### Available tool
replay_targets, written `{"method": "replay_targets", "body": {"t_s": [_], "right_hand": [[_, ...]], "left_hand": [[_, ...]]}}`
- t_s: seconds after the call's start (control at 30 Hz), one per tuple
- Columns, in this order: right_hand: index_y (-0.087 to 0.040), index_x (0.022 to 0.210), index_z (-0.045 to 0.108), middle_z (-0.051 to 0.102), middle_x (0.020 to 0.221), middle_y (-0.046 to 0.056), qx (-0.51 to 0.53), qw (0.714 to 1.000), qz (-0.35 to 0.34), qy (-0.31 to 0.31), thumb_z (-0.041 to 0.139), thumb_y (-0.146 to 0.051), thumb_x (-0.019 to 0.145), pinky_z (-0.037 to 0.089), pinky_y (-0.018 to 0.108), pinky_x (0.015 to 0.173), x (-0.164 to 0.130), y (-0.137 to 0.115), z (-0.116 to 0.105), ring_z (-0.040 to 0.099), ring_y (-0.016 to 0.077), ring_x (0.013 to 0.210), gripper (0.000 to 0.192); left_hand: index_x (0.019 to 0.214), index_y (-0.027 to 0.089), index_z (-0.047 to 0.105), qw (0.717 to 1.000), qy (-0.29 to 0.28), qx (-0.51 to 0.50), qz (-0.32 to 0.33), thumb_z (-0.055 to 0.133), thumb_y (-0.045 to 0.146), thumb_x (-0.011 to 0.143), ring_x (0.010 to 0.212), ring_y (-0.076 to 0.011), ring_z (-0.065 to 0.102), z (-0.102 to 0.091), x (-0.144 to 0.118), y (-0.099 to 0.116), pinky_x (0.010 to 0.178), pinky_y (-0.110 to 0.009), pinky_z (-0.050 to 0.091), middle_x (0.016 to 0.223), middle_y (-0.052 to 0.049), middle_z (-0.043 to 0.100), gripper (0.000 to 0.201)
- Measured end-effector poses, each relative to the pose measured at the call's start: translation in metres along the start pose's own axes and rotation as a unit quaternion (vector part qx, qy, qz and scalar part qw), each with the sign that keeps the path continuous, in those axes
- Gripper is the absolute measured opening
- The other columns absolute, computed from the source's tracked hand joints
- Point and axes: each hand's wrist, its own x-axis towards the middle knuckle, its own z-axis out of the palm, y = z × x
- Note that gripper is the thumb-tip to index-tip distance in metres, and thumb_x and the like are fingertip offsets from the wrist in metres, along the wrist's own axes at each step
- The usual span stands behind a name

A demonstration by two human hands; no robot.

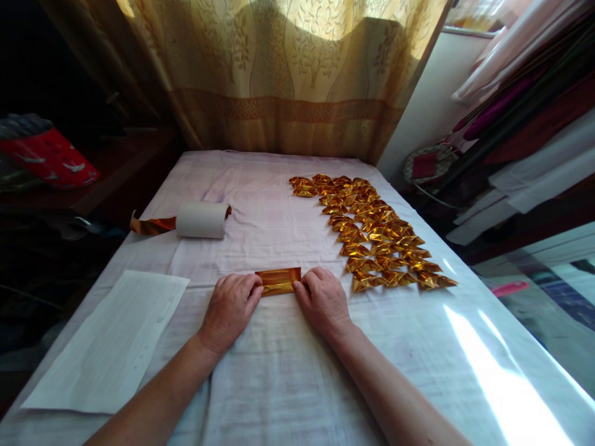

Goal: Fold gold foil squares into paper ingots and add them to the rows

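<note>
A small strip of gold foil paper (278, 280) lies folded lengthwise on the white cloth-covered table (279, 371). My left hand (230, 310) pinches its left end, and my right hand (323, 300) pinches its right end; both press it flat against the cloth. To the right, several folded gold foil pieces (376, 232) lie in rows that run from the far middle toward the near right.
A white roll (201, 219) with gold foil trailing from it lies at the left. A white sheet of paper (114, 341) sits at the near left. A patterned curtain (288, 74) hangs behind the table. Stacked cloth and shelves (525, 124) stand at the right.
</note>
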Motion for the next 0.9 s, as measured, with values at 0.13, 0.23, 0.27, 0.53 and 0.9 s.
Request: {"method": "replay_targets", "body": {"t_s": [0.13, 0.23, 0.27, 0.53, 0.9], "right_hand": [[-0.021, 0.075, 0.059, 0.063, 0.082, 0.005, 0.000, 1.000, 0.005, 0.001, 0.058, -0.034, 0.094, 0.036, 0.031, 0.073, 0.000, -0.002, 0.000, 0.055, 0.0199, 0.079, 0.023], [-0.021, 0.074, 0.059, 0.063, 0.083, 0.005, -0.002, 1.000, 0.011, 0.004, 0.059, -0.033, 0.093, 0.036, 0.031, 0.073, 0.000, -0.002, 0.000, 0.055, 0.0199, 0.079, 0.022], [-0.021, 0.074, 0.059, 0.063, 0.083, 0.005, -0.003, 1.000, 0.014, 0.004, 0.060, -0.033, 0.093, 0.036, 0.031, 0.073, 0.000, -0.003, 0.000, 0.055, 0.0198, 0.079, 0.022], [-0.021, 0.075, 0.060, 0.063, 0.083, 0.004, -0.013, 1.000, 0.024, -0.003, 0.063, -0.033, 0.090, 0.035, 0.030, 0.072, 0.002, -0.004, 0.000, 0.055, 0.0198, 0.078, 0.019], [-0.020, 0.076, 0.061, 0.062, 0.083, 0.004, -0.002, 1.000, 0.022, -0.006, 0.062, -0.032, 0.091, 0.035, 0.029, 0.071, 0.002, -0.003, 0.000, 0.054, 0.0188, 0.078, 0.019]], "left_hand": [[0.088, 0.021, 0.060, 1.000, 0.002, -0.001, 0.003, 0.051, 0.024, 0.095, 0.080, -0.0213, 0.063, 0.001, 0.000, 0.000, 0.077, -0.035, 0.043, 0.084, -0.001, 0.070, 0.011], [0.088, 0.021, 0.059, 1.000, 0.002, 0.001, 0.003, 0.053, 0.024, 0.095, 0.080, -0.0214, 0.063, 0.001, 0.000, 0.000, 0.077, -0.035, 0.043, 0.083, -0.001, 0.069, 0.010], [0.089, 0.021, 0.059, 1.000, 0.003, 0.004, 0.004, 0.053, 0.024, 0.095, 0.080, -0.0214, 0.063, 0.001, 0.000, 0.000, 0.077, -0.035, 0.043, 0.083, -0.001, 0.069, 0.009], [0.093, 0.019, 0.063, 0.997, 0.035, 0.053, 0.032, 0.054, 0.022, 0.095, 0.083, -0.0220, 0.061, 0.001, -0.002, 0.002, 0.078, -0.036, 0.048, 0.090, -0.005, 0.068, 0.010], [0.135, 0.018, 0.055, 0.981, -0.011, 0.029, 0.193, 0.047, 0.032, 0.099, 0.128, -0.0232, 0.054, 0.005, -0.018, 0.035, 0.112, -0.042, 0.037, 0.133, -0.008, 0.065, 0.040]]}}
